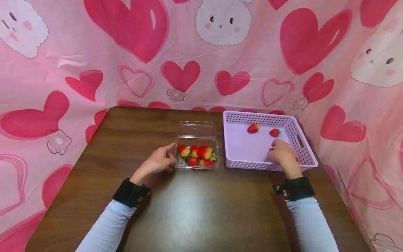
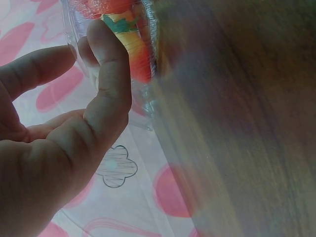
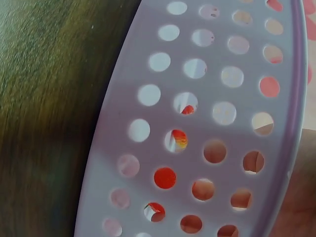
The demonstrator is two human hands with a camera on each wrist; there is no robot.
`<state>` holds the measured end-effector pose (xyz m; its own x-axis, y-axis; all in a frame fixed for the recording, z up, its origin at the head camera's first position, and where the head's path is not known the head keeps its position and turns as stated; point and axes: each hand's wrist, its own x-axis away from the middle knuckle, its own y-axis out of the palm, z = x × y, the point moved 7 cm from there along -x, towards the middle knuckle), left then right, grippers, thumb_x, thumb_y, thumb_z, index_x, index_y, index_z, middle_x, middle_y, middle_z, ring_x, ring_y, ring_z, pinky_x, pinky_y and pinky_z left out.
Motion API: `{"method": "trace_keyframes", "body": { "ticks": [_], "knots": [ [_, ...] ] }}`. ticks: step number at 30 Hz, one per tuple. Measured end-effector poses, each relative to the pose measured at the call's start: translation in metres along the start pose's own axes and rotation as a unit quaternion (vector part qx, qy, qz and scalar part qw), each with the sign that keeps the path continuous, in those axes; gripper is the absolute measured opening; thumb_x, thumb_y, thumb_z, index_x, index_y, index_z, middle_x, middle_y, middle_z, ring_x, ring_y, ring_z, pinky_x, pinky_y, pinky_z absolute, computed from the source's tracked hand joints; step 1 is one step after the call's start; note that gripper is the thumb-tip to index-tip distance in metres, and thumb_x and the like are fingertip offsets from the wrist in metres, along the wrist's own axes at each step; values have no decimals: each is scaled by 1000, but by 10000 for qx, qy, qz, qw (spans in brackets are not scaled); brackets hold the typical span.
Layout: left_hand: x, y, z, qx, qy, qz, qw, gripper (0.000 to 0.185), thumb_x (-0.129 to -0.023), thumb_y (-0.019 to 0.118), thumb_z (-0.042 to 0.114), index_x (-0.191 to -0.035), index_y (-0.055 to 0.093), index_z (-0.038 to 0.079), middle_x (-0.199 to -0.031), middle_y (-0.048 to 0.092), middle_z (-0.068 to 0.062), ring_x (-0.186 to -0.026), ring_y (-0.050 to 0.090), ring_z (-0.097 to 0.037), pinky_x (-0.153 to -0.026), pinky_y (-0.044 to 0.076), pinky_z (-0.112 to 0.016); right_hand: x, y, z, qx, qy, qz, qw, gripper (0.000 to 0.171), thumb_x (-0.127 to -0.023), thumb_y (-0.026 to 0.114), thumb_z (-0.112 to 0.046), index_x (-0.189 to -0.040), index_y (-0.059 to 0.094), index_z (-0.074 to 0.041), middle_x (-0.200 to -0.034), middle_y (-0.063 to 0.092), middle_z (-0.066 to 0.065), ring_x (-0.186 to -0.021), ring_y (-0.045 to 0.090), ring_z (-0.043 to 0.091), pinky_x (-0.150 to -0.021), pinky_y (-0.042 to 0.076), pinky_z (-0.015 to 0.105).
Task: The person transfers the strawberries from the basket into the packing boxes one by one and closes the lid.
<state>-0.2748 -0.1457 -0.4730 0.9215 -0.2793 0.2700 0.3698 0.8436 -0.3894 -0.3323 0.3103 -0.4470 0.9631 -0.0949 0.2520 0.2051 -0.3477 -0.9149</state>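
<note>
A clear plastic clamshell [image 1: 197,130] stands open on the brown table [image 1: 201,210] with several strawberries [image 1: 204,152] in it. My left hand [image 1: 172,154] rests against its left side, index finger and thumb touching the wall; in the left wrist view the thumb [image 2: 106,74] presses on the clamshell [image 2: 143,29]. My right hand [image 1: 274,147] is inside the lilac perforated basket [image 1: 252,114], fingers curled down over a strawberry [image 1: 270,149] that barely shows. In the right wrist view red fruit [image 3: 164,177] shows through holes in the basket wall [image 3: 197,123].
Two loose strawberries [image 1: 253,128] [image 1: 274,132] lie at the back of the basket. A pink cloth with hearts and bunnies [image 1: 201,52] hangs close around the table's back and sides. Bare tabletop lies in front of me.
</note>
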Motion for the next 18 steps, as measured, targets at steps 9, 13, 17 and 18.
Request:
{"method": "trace_keyframes", "body": {
  "ticks": [9,13,17,18],
  "knots": [
    [1,0,-1,-5,-25,20,10000,73,-101,63,1,-165,28,0,-89,59,-15,-73,62,-29,-77,62,-42,-3,5,-5,-72,-221,116,9997,40,-85,67,-15,-115,61,11,-103,64,29,-96,58,47,-87,46,66],
    [1,0,-1,4,-15,27,10000,73,-101,63,2,-165,28,0,-89,59,-15,-73,62,-29,-76,62,-41,-4,7,-7,-111,-324,182,9992,40,-86,68,-15,-115,61,11,-100,64,28,-95,58,46,-87,47,64],
    [0,0,0,7,-21,16,10000,73,-101,63,2,-165,28,0,-89,59,-15,-73,62,-28,-76,62,-41,-3,7,-10,-144,-345,182,9991,39,-87,67,-16,-116,61,10,-100,64,26,-95,58,46,-87,47,64],
    [0,0,0,7,-25,12,10000,73,-101,63,2,-165,28,0,-89,59,-15,-73,62,-28,-76,62,-41,-3,8,-11,-136,-349,176,9991,39,-87,67,-16,-116,61,10,-100,64,26,-95,58,45,-87,47,65]
  ]
}}
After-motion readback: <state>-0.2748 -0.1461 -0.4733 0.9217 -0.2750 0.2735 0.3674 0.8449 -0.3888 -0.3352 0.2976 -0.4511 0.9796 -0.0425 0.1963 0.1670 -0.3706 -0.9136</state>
